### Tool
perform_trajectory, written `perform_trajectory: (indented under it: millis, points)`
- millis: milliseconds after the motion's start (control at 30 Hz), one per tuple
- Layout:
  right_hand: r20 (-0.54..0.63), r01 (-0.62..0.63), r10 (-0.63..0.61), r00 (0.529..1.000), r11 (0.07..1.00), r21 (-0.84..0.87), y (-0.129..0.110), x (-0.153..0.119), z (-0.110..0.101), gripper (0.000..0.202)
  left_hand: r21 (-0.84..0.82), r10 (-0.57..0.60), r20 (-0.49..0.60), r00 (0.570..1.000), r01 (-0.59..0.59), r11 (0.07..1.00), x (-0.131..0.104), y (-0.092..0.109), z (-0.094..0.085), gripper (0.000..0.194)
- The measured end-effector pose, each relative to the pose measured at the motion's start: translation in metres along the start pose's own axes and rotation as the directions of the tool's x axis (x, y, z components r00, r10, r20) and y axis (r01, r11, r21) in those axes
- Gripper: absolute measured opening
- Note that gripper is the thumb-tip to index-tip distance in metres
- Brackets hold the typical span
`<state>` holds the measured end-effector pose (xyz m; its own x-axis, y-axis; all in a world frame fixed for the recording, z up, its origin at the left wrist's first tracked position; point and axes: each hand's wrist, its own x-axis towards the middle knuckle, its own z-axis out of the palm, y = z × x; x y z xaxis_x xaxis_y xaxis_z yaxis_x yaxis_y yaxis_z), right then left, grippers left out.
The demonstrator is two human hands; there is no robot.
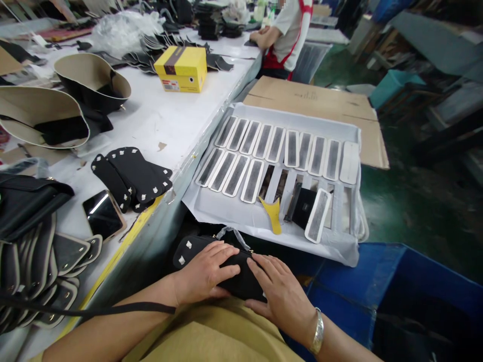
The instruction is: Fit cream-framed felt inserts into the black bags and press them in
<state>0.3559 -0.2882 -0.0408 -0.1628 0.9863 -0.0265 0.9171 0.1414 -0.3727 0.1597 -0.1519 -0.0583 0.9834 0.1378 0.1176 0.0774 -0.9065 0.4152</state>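
Observation:
A black padded piece [241, 275] with small white tabs at its left end lies across my lap. My left hand [208, 270] rests on its left part, fingers spread. My right hand [281, 291] lies on its right part, fingers stretched forward, with a bracelet at the wrist. Both hands press on the piece from above rather than wrapping round it. A clear strip [234, 232] sticks up at its far edge. Beyond my hands stands a grey-covered tray [226, 211] with rows of white-edged dark strips [252, 181] and a yellow forked piece [273, 215].
On the left table [158, 120] are black tabbed pieces [138, 173], a phone [103, 215], a yellow box [181, 69] and open bags [92, 80]. A blue bin [339, 291] stands at the right. A person [289, 37] sits beyond the cardboard [320, 103].

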Motion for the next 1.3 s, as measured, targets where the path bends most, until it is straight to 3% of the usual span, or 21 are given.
perform_trajectory:
  millis: [333,567,967,1133,1300]
  points:
    - [-0.117,0.002,-0.004,0.993,1.0,-0.016,-0.004,0.0,0.016,0.062,-0.004,-0.003,-0.042,0.999,0.003,1.0,0.004,0.0,0.0,0.047]
    - [-0.102,0.015,-0.015,0.995,1.0,-0.004,-0.004,0.001,0.01,0.061,0.001,0.045,0.0,0.999,-0.045,0.999,0.0,-0.009,-0.002,0.052]
    - [-0.086,0.038,-0.039,0.996,0.999,-0.014,-0.006,-0.002,0.01,0.068,-0.008,0.047,-0.042,0.998,-0.048,0.999,-0.003,-0.004,-0.005,0.05]
    - [-0.105,-0.067,0.071,0.992,0.997,0.039,-0.009,0.002,0.011,0.04,0.013,0.063,-0.03,0.998,-0.062,0.998,-0.003,-0.006,-0.004,0.045]
    - [-0.077,-0.112,0.114,0.99,0.993,0.031,-0.015,0.007,0.008,0.036,0.114,0.144,-0.052,0.988,-0.137,0.984,-0.017,-0.005,-0.002,0.042]
